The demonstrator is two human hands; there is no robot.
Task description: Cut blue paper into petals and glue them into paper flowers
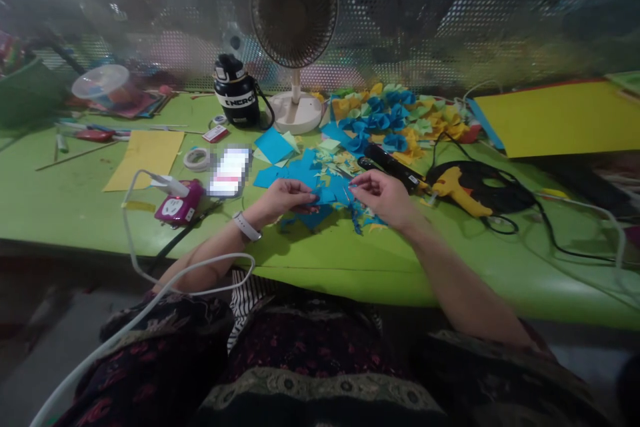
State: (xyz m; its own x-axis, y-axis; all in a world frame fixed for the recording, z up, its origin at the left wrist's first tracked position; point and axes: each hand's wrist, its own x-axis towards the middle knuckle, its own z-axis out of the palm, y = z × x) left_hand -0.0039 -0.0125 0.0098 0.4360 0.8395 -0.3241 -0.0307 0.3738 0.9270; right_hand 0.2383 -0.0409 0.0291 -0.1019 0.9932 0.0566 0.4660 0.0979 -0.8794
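Observation:
My left hand (283,199) pinches the edge of a blue paper piece (331,192) just above the green table (80,207). My right hand (385,195) has its fingers closed on the other side of the same blue piece, and a thin metal tool seems to show between the fingers, too small to name. Blue paper scraps (357,221) lie under and around both hands. More blue paper squares (274,145) lie just beyond the hands. A white watch sits on my left wrist.
A yellow glue gun (457,188) with black cable lies right of my hands, beside a black tool (393,168). Behind are folded paper flowers (395,117), a fan (295,20), a black bottle (235,92), tape (197,159), a phone (230,172), a pink device (177,205), yellow sheets (560,119).

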